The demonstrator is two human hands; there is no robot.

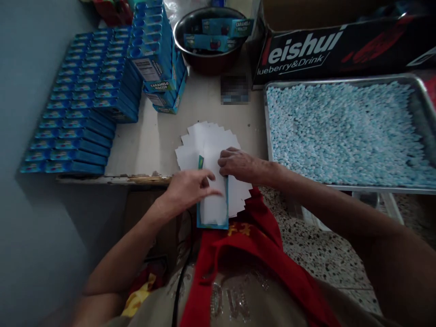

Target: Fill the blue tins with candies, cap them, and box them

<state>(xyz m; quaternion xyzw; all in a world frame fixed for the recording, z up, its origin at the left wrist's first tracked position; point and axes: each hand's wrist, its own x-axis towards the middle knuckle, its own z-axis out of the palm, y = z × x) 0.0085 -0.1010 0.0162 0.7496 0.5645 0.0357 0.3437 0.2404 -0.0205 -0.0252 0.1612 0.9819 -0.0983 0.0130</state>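
Note:
An unfolded cardboard box, white inside with blue edges standing up along its sides, lies at the table's front edge. It rests on a fanned stack of white card blanks. Over the box's left side is my left hand, its thumb and fingers spread apart with nothing visible between them. My right hand has its fingers curled together at the box's upper right edge, pinching it. The fingertips of that hand are partly hidden.
Finished blue boxes stand in rows at left, beside a taller stack. Behind is a metal bowl with blue cartons. On the right, a metal tray holds blue-white candies before a black carton.

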